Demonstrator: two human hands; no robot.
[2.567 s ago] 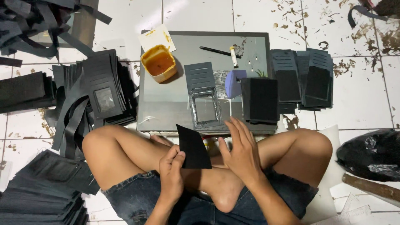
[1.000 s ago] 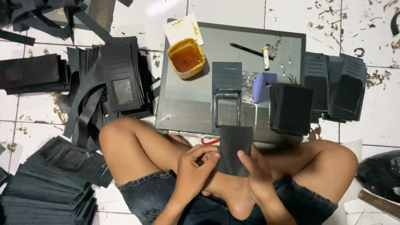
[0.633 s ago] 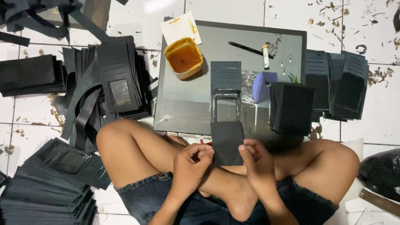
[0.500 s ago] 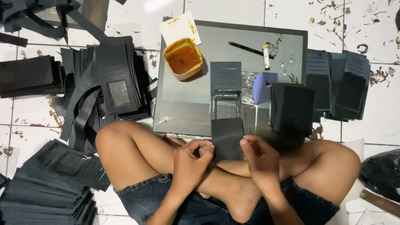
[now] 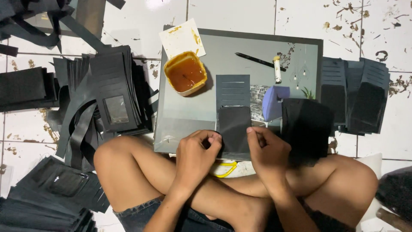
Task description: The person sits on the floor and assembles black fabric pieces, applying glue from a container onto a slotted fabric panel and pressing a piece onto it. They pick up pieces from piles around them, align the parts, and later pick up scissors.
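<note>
My left hand (image 5: 197,154) and my right hand (image 5: 266,150) press a black rectangular panel (image 5: 234,129) flat onto a dark grey slotted wallet piece (image 5: 232,89). Both lie on a grey board (image 5: 189,116) in front of my crossed legs. The left fingers pinch the panel's lower left edge, the right fingers its lower right edge. A tub of orange-brown glue (image 5: 185,73) stands at the board's far left, beside a stained white card (image 5: 182,38).
A black brush (image 5: 257,61) and a small white tube (image 5: 277,69) lie at the board's far side. A stack of black panels (image 5: 307,129) sits by my right hand. Piles of black wallet pieces (image 5: 116,92) (image 5: 356,99) flank the board on littered white tiles.
The black panel went from held up in my hands over my lap to lying on the slotted piece on the board. Both hands followed it forward.
</note>
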